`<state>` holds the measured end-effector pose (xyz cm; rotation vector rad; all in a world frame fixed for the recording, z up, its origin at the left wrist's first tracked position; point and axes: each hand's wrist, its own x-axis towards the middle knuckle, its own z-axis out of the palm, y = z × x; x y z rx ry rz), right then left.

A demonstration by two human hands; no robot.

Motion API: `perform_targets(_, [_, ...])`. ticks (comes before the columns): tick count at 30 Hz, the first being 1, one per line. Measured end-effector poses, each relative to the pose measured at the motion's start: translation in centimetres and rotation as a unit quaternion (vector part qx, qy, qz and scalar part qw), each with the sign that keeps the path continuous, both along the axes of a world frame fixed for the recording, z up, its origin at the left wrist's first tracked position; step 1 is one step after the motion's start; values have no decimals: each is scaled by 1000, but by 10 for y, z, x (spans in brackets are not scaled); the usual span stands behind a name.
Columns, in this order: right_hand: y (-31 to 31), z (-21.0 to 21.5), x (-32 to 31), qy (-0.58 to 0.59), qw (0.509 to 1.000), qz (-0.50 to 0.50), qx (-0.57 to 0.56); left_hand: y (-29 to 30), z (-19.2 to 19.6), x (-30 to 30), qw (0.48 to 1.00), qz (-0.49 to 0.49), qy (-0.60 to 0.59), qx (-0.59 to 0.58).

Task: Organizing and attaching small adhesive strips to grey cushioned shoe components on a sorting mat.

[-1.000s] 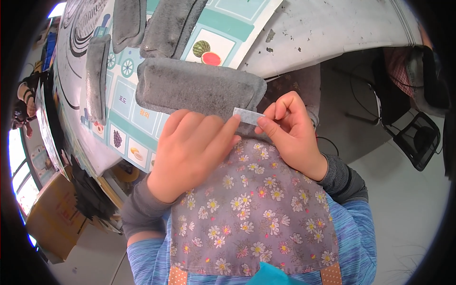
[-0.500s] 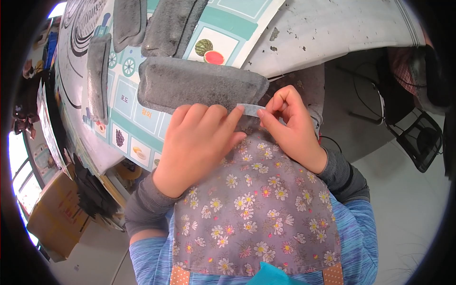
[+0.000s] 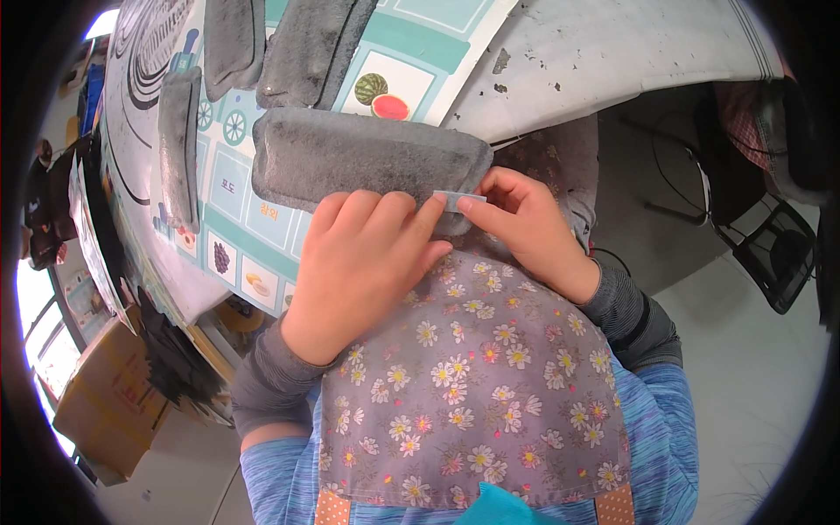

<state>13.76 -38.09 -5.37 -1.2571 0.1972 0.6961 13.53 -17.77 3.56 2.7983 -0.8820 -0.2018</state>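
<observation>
A long grey plush pad [image 3: 367, 162] lies crosswise in front of me, its near edge partly under my fingers. My left hand [image 3: 359, 254] rests over that edge, fingers stretched forward and thumb held apart. Its index fingertip touches the left end of a short whitish strip [image 3: 448, 199]. The strip lies against the pad's near right part. At the strip's right end my right hand [image 3: 534, 223] is closed, pinching it between thumb and index finger. The strip's underside is hidden.
More grey pads [image 3: 315, 52] lie beyond and to the left on a teal and white sheet with fruit pictures [image 3: 394, 79]. A white-covered table [image 3: 604, 52] extends right. A black chair [image 3: 770, 262] stands at the right, a cardboard box [image 3: 114, 394] at the lower left.
My right hand has moved slightly left and down along the strip, and its raised fingers have lowered toward the pad. My left hand stays almost where it was.
</observation>
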Motion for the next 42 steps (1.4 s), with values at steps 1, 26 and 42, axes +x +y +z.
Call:
perform_targets(1, [-1, 1, 0, 0, 1000, 0, 0, 0, 1, 0, 1000, 0, -2, 0])
perform_targets(26, [-113, 26, 307, -374, 740, 86, -553, 65, 41, -48, 974, 178, -100, -99])
perform_targets(42, [145, 181, 151, -437, 748, 442, -233, 140, 32, -36, 957, 242, -15, -156])
